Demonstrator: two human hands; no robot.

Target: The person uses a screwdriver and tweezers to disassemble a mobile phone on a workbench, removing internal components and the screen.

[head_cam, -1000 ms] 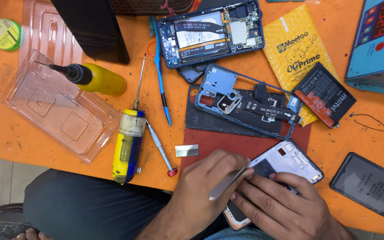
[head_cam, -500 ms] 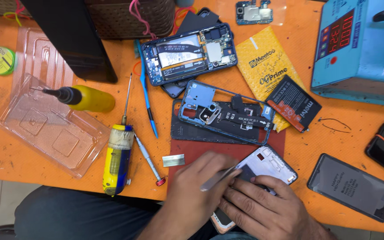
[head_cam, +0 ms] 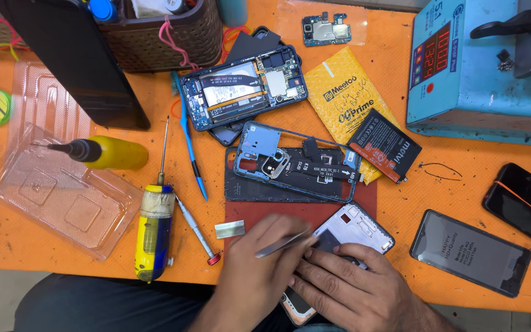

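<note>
Orange covered the whole work table (head_cam: pixel 19 240), and both hands were at its near edge, toward the middle. The left hand (head_cam: pixel 256 267) had its fingers curled shut around a pair of metal tweezers (head_cam: pixel 283 244), the tips angled toward the white phone back frame (head_cam: pixel 354 229). The right hand (head_cam: pixel 354 292) lay flat over the lower part of that frame, fingers spread and pressing on it; nothing was gripped. The frame rested tilted on a dark red mat (head_cam: pixel 265 212), partly overhanging the near edge.

Just beyond the mat lay a blue phone mid-frame (head_cam: pixel 293 163) on a black panel. A small silver metal strip (head_cam: pixel 229 229) sat just left of the left hand. Further left lay a yellow-and-blue screwdriver (head_cam: pixel 153 230), a thin red-capped driver (head_cam: pixel 196 232) and a clear plastic tray (head_cam: pixel 62 203). A dark phone (head_cam: pixel 469 251) lay face up near the right of the near edge, and a blue machine (head_cam: pixel 483 67) stood at the far right corner.
</note>
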